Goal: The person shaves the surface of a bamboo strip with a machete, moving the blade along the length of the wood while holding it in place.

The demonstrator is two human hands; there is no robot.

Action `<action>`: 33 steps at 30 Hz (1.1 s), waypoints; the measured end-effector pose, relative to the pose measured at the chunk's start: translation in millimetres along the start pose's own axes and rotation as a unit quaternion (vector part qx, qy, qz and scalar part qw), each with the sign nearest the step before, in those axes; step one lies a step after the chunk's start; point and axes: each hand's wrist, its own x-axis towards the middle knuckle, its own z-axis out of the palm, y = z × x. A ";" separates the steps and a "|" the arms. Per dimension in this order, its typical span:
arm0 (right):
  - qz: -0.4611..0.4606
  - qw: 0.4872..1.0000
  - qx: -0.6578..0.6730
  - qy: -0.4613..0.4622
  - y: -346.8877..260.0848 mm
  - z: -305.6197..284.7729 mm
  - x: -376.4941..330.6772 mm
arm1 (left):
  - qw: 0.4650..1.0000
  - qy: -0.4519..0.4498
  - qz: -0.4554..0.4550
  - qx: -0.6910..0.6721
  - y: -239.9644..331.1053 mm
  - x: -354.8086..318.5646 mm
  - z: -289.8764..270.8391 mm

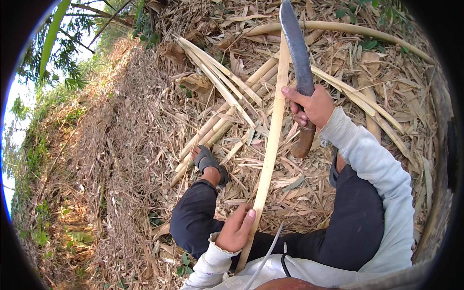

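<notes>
A long pale bamboo strip (271, 145) runs from my lap up and away across the middle of the view. My left hand (236, 228) grips it near its lower end, thumb on top. In my right hand (313, 107) is a machete (299, 58) with a dark, slightly curved blade pointing away and a brown wooden handle. The blade lies just right of the strip's far end. My right thumb reaches to the strip's right edge and appears to touch it. The strip's lowest end rests by my clothing.
Several split bamboo strips (220, 77) lie ahead on the left, across bamboo poles (212, 130). More split pieces (360, 99) lie to the right. A curved pole (357, 28) crosses the far side. Dry leaves (295, 198) cover the ground; a brushy slope (111, 145) stands left.
</notes>
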 end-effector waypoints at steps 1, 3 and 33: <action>-0.007 1.000 -0.006 -0.011 -2.2 5.0 -2.1 | 0.999 0.030 0.033 -0.005 7.4 11.3 -5.3; -0.025 0.997 -0.045 -0.050 -1.9 5.9 -1.0 | 0.995 0.050 0.060 -0.066 24.4 35.1 -12.4; -0.321 0.723 -0.593 -0.148 37.6 44.7 -15.1 | 0.900 0.028 -0.138 -0.412 20.5 60.9 -13.8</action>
